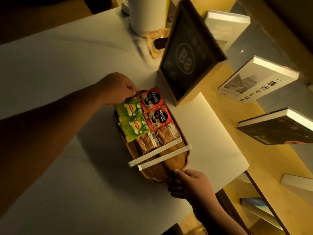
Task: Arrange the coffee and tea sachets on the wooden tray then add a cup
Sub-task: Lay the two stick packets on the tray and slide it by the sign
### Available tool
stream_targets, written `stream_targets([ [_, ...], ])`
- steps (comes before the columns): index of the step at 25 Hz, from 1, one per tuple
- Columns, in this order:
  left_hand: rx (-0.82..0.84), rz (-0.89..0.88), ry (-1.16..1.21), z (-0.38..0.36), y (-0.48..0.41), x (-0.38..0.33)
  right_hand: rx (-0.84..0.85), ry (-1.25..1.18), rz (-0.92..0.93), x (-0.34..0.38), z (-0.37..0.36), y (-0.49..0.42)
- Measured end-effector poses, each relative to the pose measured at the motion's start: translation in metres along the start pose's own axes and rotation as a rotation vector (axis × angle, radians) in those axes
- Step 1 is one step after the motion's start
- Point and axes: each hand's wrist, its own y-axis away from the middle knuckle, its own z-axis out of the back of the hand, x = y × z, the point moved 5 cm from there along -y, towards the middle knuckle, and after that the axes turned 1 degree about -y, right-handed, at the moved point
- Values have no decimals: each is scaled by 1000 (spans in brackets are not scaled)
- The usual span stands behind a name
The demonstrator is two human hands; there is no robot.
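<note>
A wooden tray (171, 164) lies on the white table, one end far, one end near. On it are two green Lipton tea sachets (131, 118), two red Nescafé coffee sachets (155, 106), two clear biscuit packets (166, 134) and two long white stick sachets (159, 154) laid across it. My left hand (116, 88) grips the tray's far end beside the upper tea sachet. My right hand (188, 183) grips the near end, thumb on the rim. I see no cup on the tray.
A dark framed sign marked B8 (188, 53) leans just right of the tray. A white kettle (146, 14) and a clear amber glass piece (156, 43) stand at the back. Books (257, 80) rest on a yellow shelf at right. The table's edge runs close on the right.
</note>
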Motion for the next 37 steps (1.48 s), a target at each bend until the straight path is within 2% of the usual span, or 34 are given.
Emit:
stream_targets([
  [8, 53, 84, 81, -50, -10, -31, -55, -4, -65, -18, 61, -8],
  [15, 64, 104, 156, -64, -5, -30, -35, -24, -103, -31, 59, -6],
  [37, 93, 53, 154, -73, -6, -33, -28, -4, -132, -38, 58, -3],
])
